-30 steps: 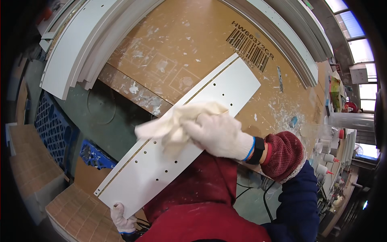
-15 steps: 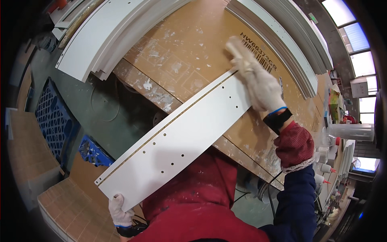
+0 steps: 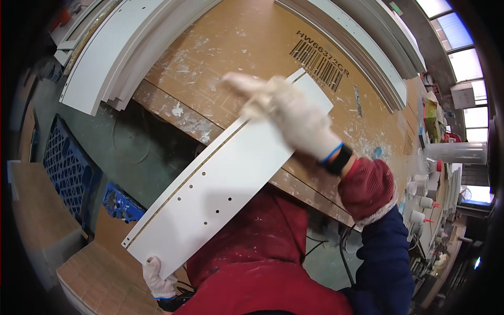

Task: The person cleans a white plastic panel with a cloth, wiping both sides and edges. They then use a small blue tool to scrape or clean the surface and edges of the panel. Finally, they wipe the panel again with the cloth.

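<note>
A long white panel [image 3: 231, 170] with drilled holes and a brown groove along one long edge slants from my lap up onto the cardboard-covered table. My left hand [image 3: 159, 278], in a white knit glove, grips its lower left corner, thumb on top. Over the grooved edge, nearer the panel's far end, is my right hand [image 3: 299, 115], gloved too and smeared by motion. Its fingers are closed around something pale, too blurred to name, whose elongated end points left. The groove beneath that hand is hidden.
Stacked white panels [image 3: 121, 39] stand at the table's far left, and another stack [image 3: 362, 44] at the far right. Cardboard [image 3: 220, 63] covers the table. A blue plastic pallet [image 3: 68, 163] lies left on the floor. White bottles with red tips [image 3: 420, 215] are at right.
My right hand has swept left and toward me along the grooved edge, uncovering the panel's far end. The left hand keeps its grip on the corner. The whole view has shifted slightly.
</note>
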`<act>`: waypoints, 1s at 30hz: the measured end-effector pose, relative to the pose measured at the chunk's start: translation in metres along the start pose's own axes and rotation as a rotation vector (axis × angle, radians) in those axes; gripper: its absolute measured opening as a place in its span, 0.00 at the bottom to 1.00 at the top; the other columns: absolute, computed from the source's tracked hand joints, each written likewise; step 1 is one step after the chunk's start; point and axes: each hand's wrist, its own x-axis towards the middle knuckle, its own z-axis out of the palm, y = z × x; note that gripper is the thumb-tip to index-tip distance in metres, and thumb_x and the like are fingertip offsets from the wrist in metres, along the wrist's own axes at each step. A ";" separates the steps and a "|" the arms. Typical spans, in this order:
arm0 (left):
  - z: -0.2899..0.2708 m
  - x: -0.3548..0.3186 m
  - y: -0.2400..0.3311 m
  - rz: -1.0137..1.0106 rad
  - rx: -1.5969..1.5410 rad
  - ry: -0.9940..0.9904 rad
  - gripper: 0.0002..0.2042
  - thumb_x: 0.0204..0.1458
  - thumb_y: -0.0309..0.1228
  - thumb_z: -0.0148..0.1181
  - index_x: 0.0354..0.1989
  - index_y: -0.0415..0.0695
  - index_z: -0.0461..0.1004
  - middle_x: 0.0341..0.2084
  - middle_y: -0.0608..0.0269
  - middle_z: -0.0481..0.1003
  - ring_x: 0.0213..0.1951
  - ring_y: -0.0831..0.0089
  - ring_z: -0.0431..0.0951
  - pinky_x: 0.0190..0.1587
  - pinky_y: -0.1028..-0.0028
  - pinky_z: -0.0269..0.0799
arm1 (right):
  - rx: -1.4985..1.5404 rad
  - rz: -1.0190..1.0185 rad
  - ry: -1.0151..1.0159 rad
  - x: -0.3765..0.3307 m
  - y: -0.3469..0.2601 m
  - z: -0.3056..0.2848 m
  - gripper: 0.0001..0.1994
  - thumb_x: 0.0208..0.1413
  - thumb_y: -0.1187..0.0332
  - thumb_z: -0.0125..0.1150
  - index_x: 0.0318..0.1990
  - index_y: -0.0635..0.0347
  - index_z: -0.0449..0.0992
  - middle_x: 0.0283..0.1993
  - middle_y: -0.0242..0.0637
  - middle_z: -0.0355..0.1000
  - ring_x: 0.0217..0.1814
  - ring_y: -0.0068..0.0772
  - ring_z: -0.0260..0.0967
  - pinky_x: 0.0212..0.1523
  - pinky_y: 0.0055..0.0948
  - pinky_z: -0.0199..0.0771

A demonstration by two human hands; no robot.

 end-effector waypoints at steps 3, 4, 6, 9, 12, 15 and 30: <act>0.008 -0.006 0.010 0.021 0.035 -0.066 0.16 0.55 0.30 0.57 0.49 0.36 0.65 0.38 0.57 0.73 0.37 0.68 0.77 0.39 0.71 0.77 | -0.045 0.455 -0.313 0.023 0.070 -0.055 0.21 0.58 0.63 0.50 0.59 0.52 0.65 0.48 0.42 0.73 0.43 0.41 0.74 0.42 0.32 0.75; 0.008 -0.005 0.011 0.023 0.046 -0.050 0.16 0.54 0.30 0.57 0.48 0.36 0.66 0.37 0.57 0.73 0.37 0.68 0.77 0.38 0.71 0.77 | -0.163 0.607 -0.356 0.010 0.107 -0.065 0.22 0.59 0.59 0.50 0.60 0.53 0.63 0.50 0.45 0.72 0.45 0.42 0.74 0.43 0.33 0.74; 0.007 0.001 0.013 0.018 0.074 -0.027 0.15 0.53 0.31 0.58 0.47 0.37 0.67 0.36 0.58 0.73 0.36 0.69 0.77 0.36 0.73 0.76 | -0.212 0.829 -0.260 -0.020 0.171 -0.086 0.25 0.60 0.53 0.49 0.61 0.55 0.60 0.55 0.53 0.69 0.48 0.42 0.72 0.46 0.35 0.72; 0.013 -0.001 0.009 0.049 0.094 0.027 0.16 0.53 0.31 0.58 0.46 0.37 0.67 0.35 0.59 0.73 0.35 0.71 0.77 0.35 0.75 0.75 | 0.166 0.978 0.071 -0.027 0.187 -0.109 0.28 0.57 0.49 0.54 0.57 0.61 0.64 0.47 0.52 0.73 0.37 0.35 0.73 0.35 0.32 0.71; -0.005 0.001 0.009 0.018 0.126 0.005 0.18 0.53 0.33 0.59 0.47 0.36 0.67 0.37 0.58 0.74 0.36 0.69 0.77 0.37 0.74 0.76 | 0.245 0.973 0.119 -0.048 0.170 -0.135 0.27 0.56 0.52 0.56 0.54 0.66 0.67 0.43 0.43 0.73 0.30 0.27 0.70 0.30 0.28 0.70; -0.027 0.013 -0.011 0.115 0.100 0.136 0.20 0.57 0.39 0.56 0.52 0.40 0.64 0.41 0.53 0.73 0.35 0.62 0.78 0.25 0.66 0.81 | 0.263 0.991 0.049 -0.097 0.162 -0.150 0.21 0.58 0.57 0.55 0.53 0.63 0.71 0.33 0.33 0.72 0.26 0.22 0.66 0.28 0.24 0.69; -0.043 0.018 0.017 -0.019 0.169 0.114 0.22 0.55 0.39 0.59 0.55 0.44 0.64 0.44 0.57 0.72 0.33 0.63 0.75 0.24 0.69 0.77 | -0.305 1.332 -0.297 -0.190 0.130 -0.127 0.29 0.52 0.43 0.53 0.34 0.67 0.77 0.34 0.50 0.76 0.36 0.46 0.75 0.43 0.37 0.70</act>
